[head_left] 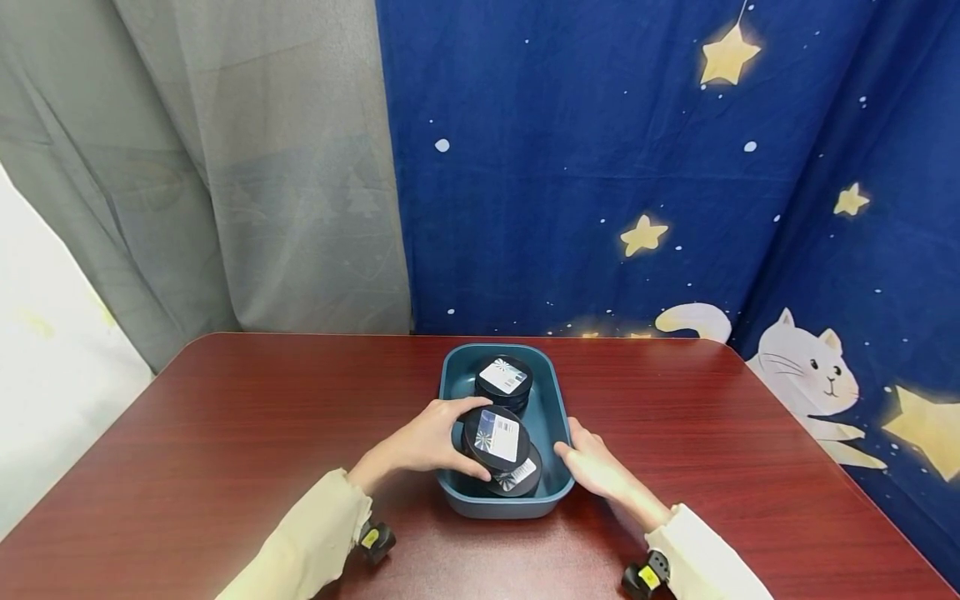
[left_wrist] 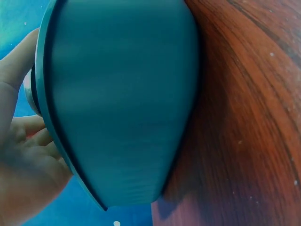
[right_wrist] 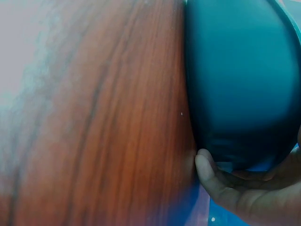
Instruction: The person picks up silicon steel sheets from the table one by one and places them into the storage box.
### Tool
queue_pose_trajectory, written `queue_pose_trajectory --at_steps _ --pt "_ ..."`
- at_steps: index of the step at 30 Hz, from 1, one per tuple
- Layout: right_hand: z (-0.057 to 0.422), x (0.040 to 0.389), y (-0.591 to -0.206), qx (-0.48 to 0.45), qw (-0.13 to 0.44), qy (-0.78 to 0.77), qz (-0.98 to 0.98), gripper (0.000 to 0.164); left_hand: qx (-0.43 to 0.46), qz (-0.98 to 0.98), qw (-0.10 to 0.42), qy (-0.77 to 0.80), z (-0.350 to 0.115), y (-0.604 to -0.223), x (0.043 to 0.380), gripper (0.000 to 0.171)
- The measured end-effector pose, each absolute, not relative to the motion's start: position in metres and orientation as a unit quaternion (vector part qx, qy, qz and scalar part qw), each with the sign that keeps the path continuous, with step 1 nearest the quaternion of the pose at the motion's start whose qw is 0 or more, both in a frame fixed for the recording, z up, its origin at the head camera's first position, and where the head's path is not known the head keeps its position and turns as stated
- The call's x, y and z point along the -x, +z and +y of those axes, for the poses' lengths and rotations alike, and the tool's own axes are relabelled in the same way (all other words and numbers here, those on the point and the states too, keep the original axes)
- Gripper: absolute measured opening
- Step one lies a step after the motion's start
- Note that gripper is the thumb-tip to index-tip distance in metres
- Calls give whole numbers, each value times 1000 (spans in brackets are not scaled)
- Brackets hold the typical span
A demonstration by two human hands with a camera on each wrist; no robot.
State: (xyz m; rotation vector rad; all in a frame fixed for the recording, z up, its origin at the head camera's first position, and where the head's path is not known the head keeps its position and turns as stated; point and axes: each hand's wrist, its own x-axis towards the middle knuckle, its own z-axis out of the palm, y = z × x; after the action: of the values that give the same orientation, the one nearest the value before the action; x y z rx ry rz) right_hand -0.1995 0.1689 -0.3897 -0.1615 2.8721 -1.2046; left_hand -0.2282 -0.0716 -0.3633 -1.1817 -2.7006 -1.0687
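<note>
A blue plastic bin (head_left: 555,408) stands on the table with several flat, round black containers in it. My left hand (head_left: 431,437) reaches over the bin's left rim, thumb and fingers spread around the edge of one black container (head_left: 498,438) with a white and blue label. That container overlaps another labelled black container (head_left: 528,475) below it. Toward the back of the bin lies a stack of black containers (head_left: 504,379). On the right side, my right hand (head_left: 596,462) grips the bin, its thumb at the rim and fingers along the outer wall (right_wrist: 244,94).
The reddish-brown wooden table (head_left: 300,392) extends to both sides of the bin. Behind its far edge hang a grey curtain (head_left: 300,167) and a blue curtain (head_left: 540,167) printed with stars and a white cat.
</note>
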Motion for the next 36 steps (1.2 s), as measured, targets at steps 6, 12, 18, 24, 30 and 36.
queue_pose_trajectory --at_steps 6,12,18,24,30,36 --pt "169 199 -389 51 16 -389 920 36 385 -861 -25 -332 -70 -362 227 82" --pt "169 198 -388 51 21 -393 918 36 380 -869 -45 -312 -68 -359 225 81" --pt "169 198 -388 52 24 -397 916 37 395 -875 -42 -278 -65 -358 224 80" --pt "169 199 -387 52 19 -390 919 35 427 -866 -24 -258 -61 -360 225 78" --pt "169 200 -387 50 20 -385 921 36 434 -867 -19 -242 -57 -360 224 76" --pt "169 200 -388 51 19 -385 921 35 430 -870 -32 -238 -54 -361 223 82"
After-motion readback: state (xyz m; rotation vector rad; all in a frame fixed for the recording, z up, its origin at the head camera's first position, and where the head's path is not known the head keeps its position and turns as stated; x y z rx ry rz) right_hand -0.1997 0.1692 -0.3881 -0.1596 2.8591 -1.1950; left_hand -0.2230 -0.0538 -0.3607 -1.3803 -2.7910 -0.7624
